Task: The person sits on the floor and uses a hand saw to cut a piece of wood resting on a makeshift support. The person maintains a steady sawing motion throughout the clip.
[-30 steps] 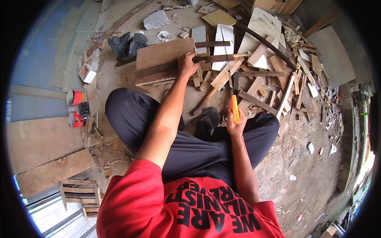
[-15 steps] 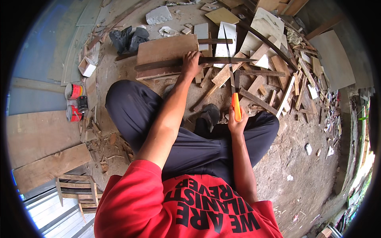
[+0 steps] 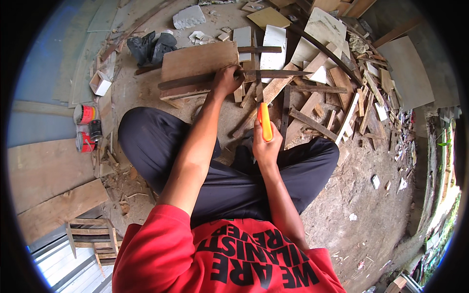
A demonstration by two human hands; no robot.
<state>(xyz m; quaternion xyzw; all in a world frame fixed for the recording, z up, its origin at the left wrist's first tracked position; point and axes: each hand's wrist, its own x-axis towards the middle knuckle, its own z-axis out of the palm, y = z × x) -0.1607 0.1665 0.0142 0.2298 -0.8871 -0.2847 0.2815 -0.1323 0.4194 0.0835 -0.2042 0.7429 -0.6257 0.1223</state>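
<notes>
A long dark wooden strip (image 3: pixel 188 80) lies crosswise over a brown wooden block (image 3: pixel 200 56), and its right end sticks out past the block. My left hand (image 3: pixel 227 81) is closed round the strip near the block's right edge. In my right hand (image 3: pixel 266 146) is the orange handle of a hand saw (image 3: pixel 265 122). The saw's blade points away from me and crosses the strip just right of my left hand. Whether its teeth bite into the wood cannot be made out.
Wood offcuts (image 3: pixel 317 119) are heaped to the right of the block. A black plastic bag (image 3: pixel 152 49) lies beyond its left corner, near a white slab (image 3: pixel 189 17). Red cans (image 3: pixel 85 141) stand at the left. My crossed legs (image 3: pixel 156 146) are close below the block.
My right hand has brought the saw leftward along the strip, closer to my left hand. My left hand keeps its grip on the strip. The whole view has shifted slightly.
</notes>
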